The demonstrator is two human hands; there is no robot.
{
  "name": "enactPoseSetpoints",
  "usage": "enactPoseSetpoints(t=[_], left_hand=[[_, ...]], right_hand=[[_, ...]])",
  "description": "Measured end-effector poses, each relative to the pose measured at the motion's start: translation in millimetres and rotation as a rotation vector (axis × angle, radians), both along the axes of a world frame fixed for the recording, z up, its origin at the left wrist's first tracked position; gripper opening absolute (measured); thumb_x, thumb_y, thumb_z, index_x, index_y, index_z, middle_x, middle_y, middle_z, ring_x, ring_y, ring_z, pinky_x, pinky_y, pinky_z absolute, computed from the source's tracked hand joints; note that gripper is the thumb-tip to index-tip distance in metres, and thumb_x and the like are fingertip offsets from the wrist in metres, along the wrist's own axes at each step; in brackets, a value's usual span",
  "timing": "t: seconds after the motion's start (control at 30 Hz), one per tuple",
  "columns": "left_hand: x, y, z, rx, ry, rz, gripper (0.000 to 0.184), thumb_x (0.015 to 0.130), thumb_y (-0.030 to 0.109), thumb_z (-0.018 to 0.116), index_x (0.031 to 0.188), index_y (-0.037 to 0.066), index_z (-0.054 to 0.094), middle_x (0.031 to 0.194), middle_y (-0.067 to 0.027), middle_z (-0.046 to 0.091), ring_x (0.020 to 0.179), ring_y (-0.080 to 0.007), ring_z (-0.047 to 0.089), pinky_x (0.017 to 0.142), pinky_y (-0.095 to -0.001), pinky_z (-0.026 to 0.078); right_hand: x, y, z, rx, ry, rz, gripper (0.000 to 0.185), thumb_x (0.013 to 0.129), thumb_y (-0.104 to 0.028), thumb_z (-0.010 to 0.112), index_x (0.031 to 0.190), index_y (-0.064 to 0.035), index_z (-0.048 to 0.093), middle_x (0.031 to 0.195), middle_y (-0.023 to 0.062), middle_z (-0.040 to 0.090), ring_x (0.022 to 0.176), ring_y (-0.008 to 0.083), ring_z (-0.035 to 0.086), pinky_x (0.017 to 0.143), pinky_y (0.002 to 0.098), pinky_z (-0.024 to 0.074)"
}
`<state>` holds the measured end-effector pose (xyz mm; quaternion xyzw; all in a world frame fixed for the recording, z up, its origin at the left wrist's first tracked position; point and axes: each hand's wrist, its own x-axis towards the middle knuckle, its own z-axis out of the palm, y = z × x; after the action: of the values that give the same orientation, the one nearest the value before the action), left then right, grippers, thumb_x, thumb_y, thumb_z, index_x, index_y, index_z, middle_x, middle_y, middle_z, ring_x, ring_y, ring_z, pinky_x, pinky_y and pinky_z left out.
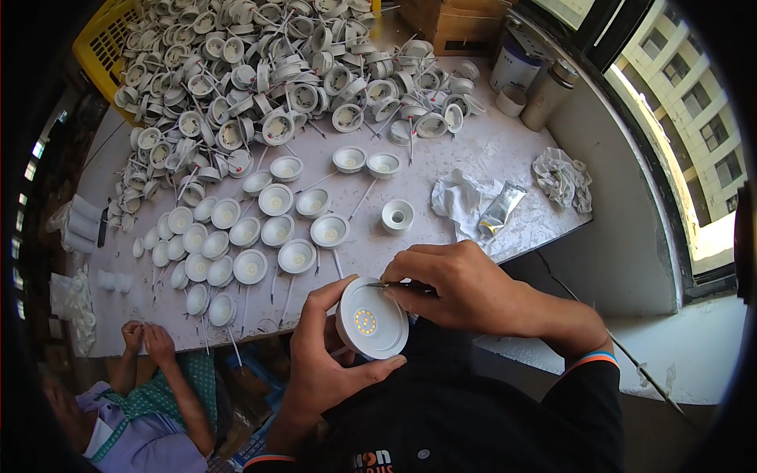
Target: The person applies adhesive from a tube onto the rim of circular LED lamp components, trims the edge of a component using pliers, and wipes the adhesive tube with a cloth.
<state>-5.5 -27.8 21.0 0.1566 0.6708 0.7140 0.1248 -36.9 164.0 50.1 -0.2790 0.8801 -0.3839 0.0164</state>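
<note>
My left hand (315, 351) grips a round white LED downlight (377, 335) by its rim, thumb on the near edge. The light's face is tilted up, with a ring of yellow LED chips at its centre. My right hand (453, 285) is closed in a pinch on a thin metal tool (378, 284) that looks like tweezers, its tip at the light's upper rim. Most of this tool is hidden by my fingers. Just beyond my hands, several finished-looking downlights (297, 256) lie face up on the table, and a white hollow ring-shaped part (397, 216) stands apart from them.
A big heap of white lamp housings with wires (236, 87) covers the table's (489, 134) far side, by a yellow crate (102, 43). Crumpled paper (465, 201), a silver tube (503, 206), a rag (562, 180) and a flask (550, 94) lie right. A co-worker (150, 418) sits at left.
</note>
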Motion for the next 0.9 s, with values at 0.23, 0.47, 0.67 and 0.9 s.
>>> enactPoseSetpoints(t=[0.23, 0.47, 0.67, 0.9], left_hand=[[0.1, 0.4, -6.8, 0.009, -0.018, -0.053, 0.077, 0.057, 0.007, 0.078, 0.119, -0.001, 0.033, 0.106, -0.0131, 0.05, 0.097, -0.0178, 0.054, 0.081, -0.029, 0.046], [-4.5, -3.0, -10.5, 0.15, -0.127, -0.068, 0.077, 0.057, 0.006, 0.077, 0.119, -0.004, 0.032, 0.112, -0.0144, 0.045, 0.104, -0.019, 0.048, 0.089, -0.0327, 0.041], [-8.5, -5.7, -8.4, 0.206, -0.259, -0.055, 0.08, 0.055, 0.019, 0.078, 0.117, -0.007, 0.035, 0.105, -0.0138, 0.049, 0.103, -0.0206, 0.05, 0.088, -0.0333, 0.041], [-10.0, -19.2, -24.5, 0.392, -0.472, -0.07, 0.08, 0.059, 0.041, 0.071, 0.113, -0.01, 0.041, 0.085, -0.0085, 0.055, 0.059, -0.007, 0.049, 0.048, -0.0172, 0.039]], right_hand=[[0.7, 1.2, 8.0, -0.25, 0.082, -0.104, 0.015, 0.074, -0.006, 0.063, 0.087, -0.0014, 0.058, 0.072, 0.0099, 0.059, 0.061, 0.0207, 0.06, 0.052, 0.0291, 0.0468], [1.7, 11.0, 10.0, -0.252, -0.036, -0.128, 0.017, 0.077, -0.004, 0.06, 0.094, 0.0011, 0.058, 0.075, 0.0074, 0.061, 0.062, 0.0108, 0.061, 0.053, 0.0224, 0.0474], [3.9, 14.3, 10.9, -0.338, -0.122, -0.16, 0.015, 0.08, -0.005, 0.058, 0.092, 0.0022, 0.058, 0.075, 0.0071, 0.06, 0.06, 0.01, 0.06, 0.053, 0.0216, 0.0477], [3.8, 20.9, 6.0, -0.493, -0.258, -0.204, 0.013, 0.08, -0.007, 0.058, 0.088, 0.0033, 0.057, 0.077, 0.0076, 0.06, 0.059, 0.0088, 0.057, 0.051, 0.0209, 0.0461]])
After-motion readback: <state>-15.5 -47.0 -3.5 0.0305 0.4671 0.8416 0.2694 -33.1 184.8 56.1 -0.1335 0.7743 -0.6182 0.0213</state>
